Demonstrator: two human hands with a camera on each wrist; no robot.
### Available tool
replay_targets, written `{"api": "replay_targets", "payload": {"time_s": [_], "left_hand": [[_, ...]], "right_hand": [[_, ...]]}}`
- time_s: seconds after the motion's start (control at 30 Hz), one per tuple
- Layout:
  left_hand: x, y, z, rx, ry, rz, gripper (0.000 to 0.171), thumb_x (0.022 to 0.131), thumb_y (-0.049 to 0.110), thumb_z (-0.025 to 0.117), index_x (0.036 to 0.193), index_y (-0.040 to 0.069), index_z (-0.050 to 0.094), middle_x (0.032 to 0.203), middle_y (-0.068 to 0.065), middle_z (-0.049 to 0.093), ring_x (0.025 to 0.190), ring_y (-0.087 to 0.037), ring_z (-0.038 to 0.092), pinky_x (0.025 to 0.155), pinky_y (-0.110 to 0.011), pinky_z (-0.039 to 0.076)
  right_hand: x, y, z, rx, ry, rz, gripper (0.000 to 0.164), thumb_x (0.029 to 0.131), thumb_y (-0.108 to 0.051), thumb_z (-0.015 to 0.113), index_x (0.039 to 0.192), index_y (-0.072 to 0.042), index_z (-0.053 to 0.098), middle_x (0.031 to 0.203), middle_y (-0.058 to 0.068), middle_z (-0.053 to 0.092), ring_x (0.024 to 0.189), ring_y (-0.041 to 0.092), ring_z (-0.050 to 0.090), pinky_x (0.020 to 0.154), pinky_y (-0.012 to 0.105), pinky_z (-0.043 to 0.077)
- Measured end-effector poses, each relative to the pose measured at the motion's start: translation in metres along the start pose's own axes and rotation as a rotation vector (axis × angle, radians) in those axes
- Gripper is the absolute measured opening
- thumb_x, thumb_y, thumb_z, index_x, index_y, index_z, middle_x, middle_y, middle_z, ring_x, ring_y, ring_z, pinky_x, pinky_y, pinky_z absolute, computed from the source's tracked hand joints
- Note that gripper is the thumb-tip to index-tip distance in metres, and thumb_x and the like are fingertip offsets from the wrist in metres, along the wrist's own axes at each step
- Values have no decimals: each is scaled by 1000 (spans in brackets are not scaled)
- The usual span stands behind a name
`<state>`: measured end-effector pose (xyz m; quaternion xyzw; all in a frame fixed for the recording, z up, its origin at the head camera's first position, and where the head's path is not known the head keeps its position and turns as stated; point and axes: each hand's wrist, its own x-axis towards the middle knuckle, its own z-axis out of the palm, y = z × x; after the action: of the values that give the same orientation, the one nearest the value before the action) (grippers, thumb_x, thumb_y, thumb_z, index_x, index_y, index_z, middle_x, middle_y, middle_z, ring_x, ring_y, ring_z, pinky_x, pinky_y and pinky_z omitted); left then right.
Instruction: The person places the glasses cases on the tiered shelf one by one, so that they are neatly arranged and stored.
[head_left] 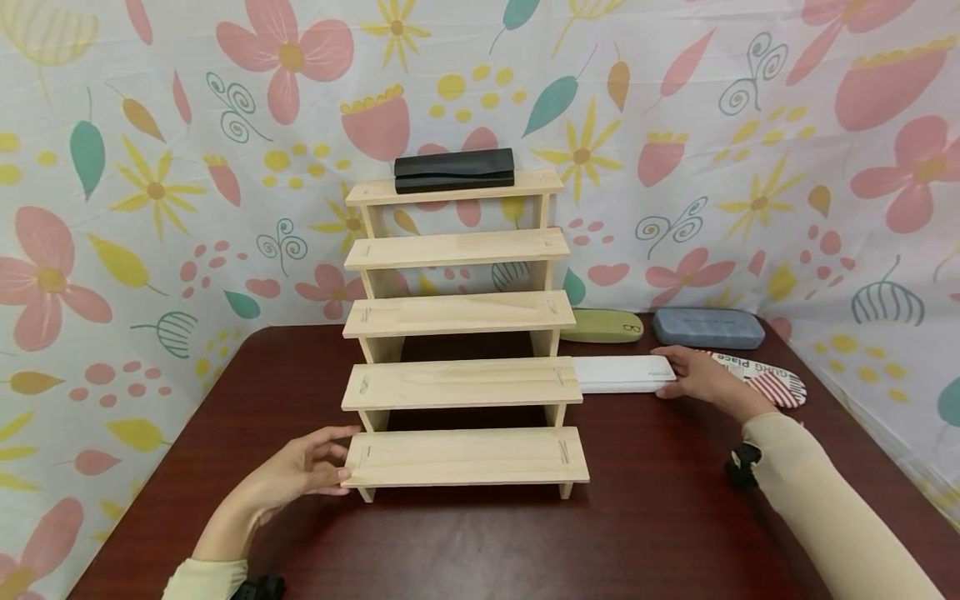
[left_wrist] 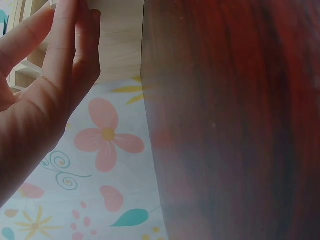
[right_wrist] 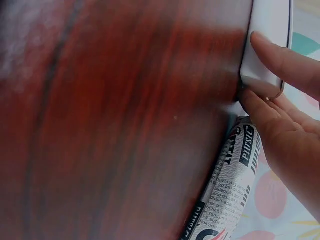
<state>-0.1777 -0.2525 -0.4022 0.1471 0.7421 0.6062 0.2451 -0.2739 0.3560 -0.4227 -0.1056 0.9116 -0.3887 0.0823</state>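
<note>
A stepped wooden rack [head_left: 465, 383] with several tiers stands on the dark table. My left hand [head_left: 292, 473] holds the left end of its lowest board, thumb near the front edge and fingers toward the back corner. In the left wrist view those fingers [left_wrist: 65, 40] reach to the top edge, where their tips are cut off. To the right of the rack, my right hand [head_left: 705, 381] pinches the right end of a white glasses case [head_left: 618, 374] between thumb and fingers. The case's left end meets the second-lowest board in the head view.
A black glasses case [head_left: 454, 171] lies on the top tier. Behind the white case are a green case [head_left: 603, 326] and a blue case [head_left: 708, 327]. A printed case with lettering [head_left: 780, 385] lies beyond my right hand. A floral cloth [head_left: 480, 75] hangs behind the table [head_left: 675, 517].
</note>
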Motion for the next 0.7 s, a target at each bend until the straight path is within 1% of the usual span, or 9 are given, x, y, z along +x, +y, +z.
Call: {"api": "replay_targets", "payload": {"time_s": [0.07,0.13,0.23,0.3,0.33,0.43,0.53,0.6,0.7], "left_hand": [[0,1,0,1,-5,6,70,90,5,66,144,-11,25,111,-19,54,92,-24,65,80,-41,58],[1,1,0,-2,-8,5,70,90,5,66,144,-11,24,110,-19,54,93,-24,65,81,-42,57],[1,1,0,-3,-6,-2,70,90,4,66,145,-12,24,110,-19,54,94,-26,64,81,-42,57],[1,0,0,-4,-5,-4,70,90,3,65,144,-12,24,109,-19,54,94,-26,63,81,-42,57],[1,0,0,-2,-5,-1,69,90,3,65,144,-12,24,109,-19,54,94,-27,63,81,-42,57],[1,0,0,-2,-7,5,69,91,3,64,144,-12,24,110,-20,54,94,-27,63,81,-43,57],[0,1,-1,-2,-10,9,68,91,3,64,144,-12,24,111,-21,54,94,-26,63,81,-42,57],[0,1,-1,2,-11,14,68,92,4,64,144,-12,24,111,-21,54,94,-26,64,81,-42,57],[0,0,-1,4,-7,10,68,91,4,64,144,-12,24,111,-20,55,95,-26,63,82,-42,57]], "right_hand": [[-2,0,-1,36,8,6,80,78,-8,80,141,12,34,142,38,33,132,51,30,100,52,42],[-5,0,-1,70,18,14,80,79,-10,80,141,9,34,141,37,35,131,51,32,99,52,44],[-9,-1,-1,118,33,37,81,79,-16,80,143,5,35,139,33,40,129,50,37,90,42,52],[-11,-2,-1,179,34,55,83,79,-16,80,144,4,33,137,31,41,124,47,44,85,35,53],[-11,-2,-1,213,33,60,83,80,-16,80,145,3,32,138,30,40,122,45,47,83,32,53],[-12,-3,-1,303,37,55,82,82,-13,78,146,3,30,138,28,38,110,27,58,80,27,53],[-12,-5,-2,357,52,32,77,84,-13,75,145,3,30,135,25,38,97,11,60,79,26,54],[-13,-6,-4,376,73,20,73,85,-13,74,144,2,33,131,21,42,91,7,60,79,27,55],[-14,-6,-8,381,114,17,68,87,-14,73,143,-3,36,124,8,47,92,6,60,80,26,55]]}}
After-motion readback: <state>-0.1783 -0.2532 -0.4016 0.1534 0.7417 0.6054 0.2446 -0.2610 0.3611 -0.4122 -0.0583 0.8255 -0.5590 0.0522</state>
